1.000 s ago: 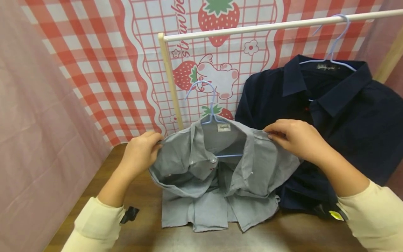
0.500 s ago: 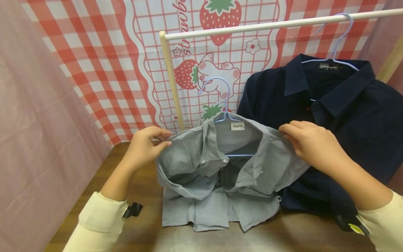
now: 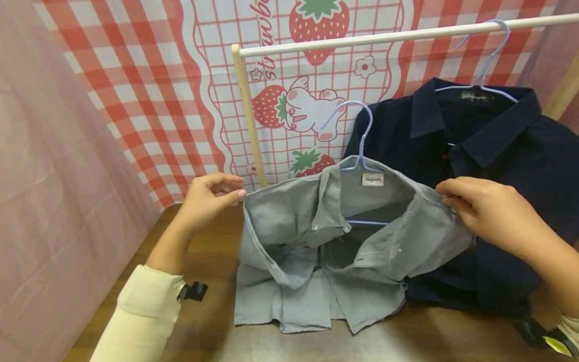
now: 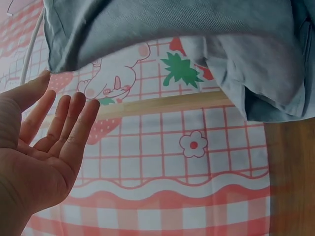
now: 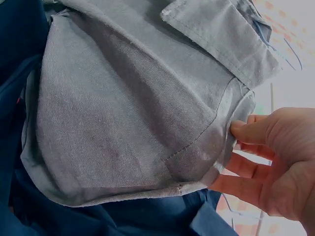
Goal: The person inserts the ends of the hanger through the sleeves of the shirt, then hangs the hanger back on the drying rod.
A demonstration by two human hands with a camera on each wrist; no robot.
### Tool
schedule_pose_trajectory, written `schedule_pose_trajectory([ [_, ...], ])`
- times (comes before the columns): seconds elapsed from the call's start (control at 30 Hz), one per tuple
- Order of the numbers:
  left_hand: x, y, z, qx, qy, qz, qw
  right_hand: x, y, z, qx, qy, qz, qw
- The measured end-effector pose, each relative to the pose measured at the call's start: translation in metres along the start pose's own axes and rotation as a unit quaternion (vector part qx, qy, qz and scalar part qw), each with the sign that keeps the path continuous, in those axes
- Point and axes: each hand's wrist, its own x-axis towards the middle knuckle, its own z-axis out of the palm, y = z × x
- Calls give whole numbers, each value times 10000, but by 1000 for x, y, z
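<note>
A grey short-sleeved shirt (image 3: 289, 206) hangs on a light-blue hanger (image 3: 371, 118), its lower part resting on the table. My right hand (image 3: 493, 211) pinches the shirt's shoulder between thumb and fingers, and the right wrist view shows this hand (image 5: 285, 157) with the thumb on top of the cloth. At the opposite shoulder, my left hand (image 3: 205, 201) has its fingers extended. The left wrist view shows that hand (image 4: 49, 152) palm up, thumb tip by the shirt's corner; whether they touch I cannot tell. The hanger's hook stands free, below the rail.
A pale rail (image 3: 384, 39) on a wooden post (image 3: 248, 115) crosses the back. From it a navy shirt (image 3: 502, 166) hangs on another light-blue hanger (image 3: 490, 58), close behind my right hand. A strawberry-print cloth (image 3: 217, 100) covers the wall behind the wooden table (image 3: 203, 332).
The grey shirt and its hanger have moved right, with my right hand gripping the shoulder. My left hand has shifted slightly, let go of its shoulder and straightened its fingers.
</note>
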Motion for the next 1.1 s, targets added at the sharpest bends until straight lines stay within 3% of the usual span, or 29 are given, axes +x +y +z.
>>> schedule_pose_trajectory([
  [0.3,22,4,4,70,292,-320,9990,-7,12,-12,-329,-260,823,9957],
  [0.6,51,2,14,76,704,-139,9974,-2,20,-19,-454,-477,1324,9890],
  [0.87,75,0,17,-568,770,-434,9945,5,25,-26,-462,-642,1837,9798],
  [1.1,88,-5,18,-698,657,-580,9937,17,28,-30,-511,-805,2317,9681],
])
